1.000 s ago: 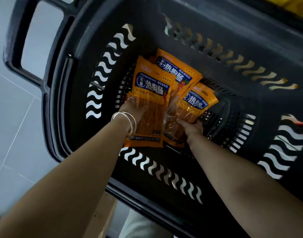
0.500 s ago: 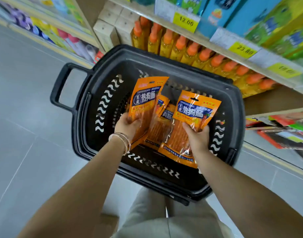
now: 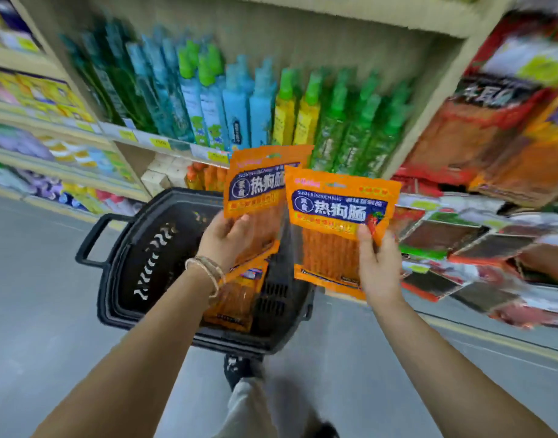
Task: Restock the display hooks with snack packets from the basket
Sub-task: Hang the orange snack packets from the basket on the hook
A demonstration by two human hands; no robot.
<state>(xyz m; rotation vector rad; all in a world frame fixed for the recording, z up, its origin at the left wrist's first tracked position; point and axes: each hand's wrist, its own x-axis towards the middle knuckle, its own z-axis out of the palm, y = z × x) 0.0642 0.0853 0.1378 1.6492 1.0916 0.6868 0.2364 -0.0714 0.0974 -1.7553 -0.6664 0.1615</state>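
Snack packets (image 3: 337, 216) upright in each hand (image 3: 378, 267), above basket (image 3: 120, 248)

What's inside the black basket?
Inside the black basket some orange snack packets show below the left hand, maybe held by it. That arm and the raised packet cover the rest of its floor.

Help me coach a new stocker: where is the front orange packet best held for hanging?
Hold the front orange packet by its lower right edge, coming from below, as the right hand does, thumb on the face. It stands upright and flat, so this probably leaves its top band free for a hook; no hang hole is discernible.
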